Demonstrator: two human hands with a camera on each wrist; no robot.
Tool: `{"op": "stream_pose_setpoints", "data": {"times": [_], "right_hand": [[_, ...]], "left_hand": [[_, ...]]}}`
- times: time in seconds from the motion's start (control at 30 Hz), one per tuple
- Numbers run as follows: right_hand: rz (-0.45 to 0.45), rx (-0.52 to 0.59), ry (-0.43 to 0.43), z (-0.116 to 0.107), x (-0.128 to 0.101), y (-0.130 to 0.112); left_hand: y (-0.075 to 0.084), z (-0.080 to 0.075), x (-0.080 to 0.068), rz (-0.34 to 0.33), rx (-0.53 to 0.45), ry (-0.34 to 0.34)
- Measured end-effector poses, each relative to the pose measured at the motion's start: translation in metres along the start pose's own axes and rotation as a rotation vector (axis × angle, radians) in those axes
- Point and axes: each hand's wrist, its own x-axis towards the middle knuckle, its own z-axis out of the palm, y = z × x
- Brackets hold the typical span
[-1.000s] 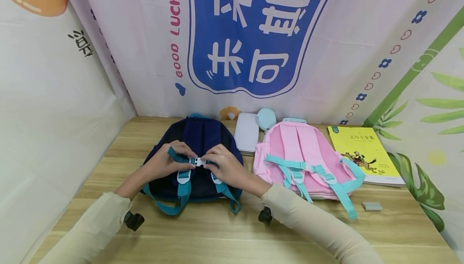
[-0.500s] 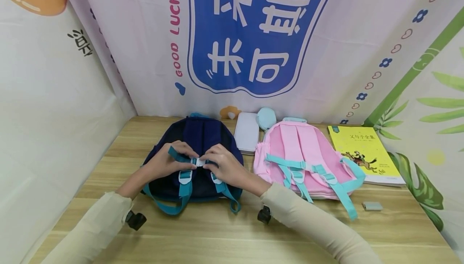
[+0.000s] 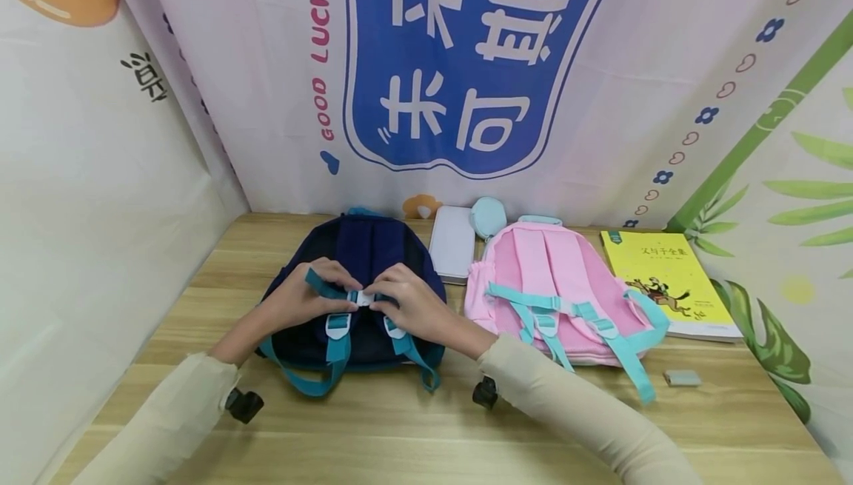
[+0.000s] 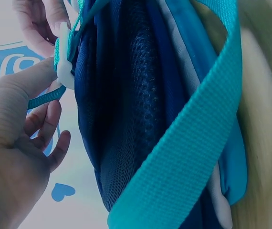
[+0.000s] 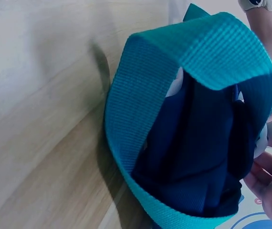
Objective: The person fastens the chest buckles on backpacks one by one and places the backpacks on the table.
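A navy backpack (image 3: 373, 241) lies with its shoulder straps up on the table. Over its middle sits a white side-release buckle (image 3: 364, 298) on a teal strap, its two halves together. My left hand (image 3: 308, 294) pinches the buckle's left end, and a loose teal strap tail (image 3: 321, 283) rises beside the fingers. From the other side my right hand (image 3: 415, 306) pinches the right end. In the left wrist view, the thumb of my left hand (image 4: 19, 114) is against white plastic. A teal webbing loop (image 5: 141, 95) covers much of the right wrist view.
A pink backpack (image 3: 556, 278) with turquoise straps lies to the right. Behind stand a white flat case (image 3: 453, 243) and a round light-blue pouch (image 3: 489, 217). A yellow book (image 3: 666, 278) and a small grey object (image 3: 683, 378) are farther right.
The dark gaps visible in the buckle a second ago no longer show; its halves have come together. Both hands keep nearly the same place.
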Motion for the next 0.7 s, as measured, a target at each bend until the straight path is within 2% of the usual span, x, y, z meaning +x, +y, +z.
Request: {"op": "stream_pose_setpoints", "data": {"times": [0.27,0.43,0.7], "right_hand": [[-0.003,-0.062,-0.008,0.0015,0.0047,-0.0051],[0.003,-0.112,-0.028,0.0043,0.0055,-0.0075],[0.028,-0.122,-0.055,0.0092,0.0039,-0.0076]], "left_hand": [[0.0003,-0.0034,-0.0028,0.016,0.041,0.011],[-0.0001,-0.0025,-0.0056,-0.010,0.051,0.009],[-0.0031,0.0013,-0.0088,-0.050,0.034,-0.010]]}}
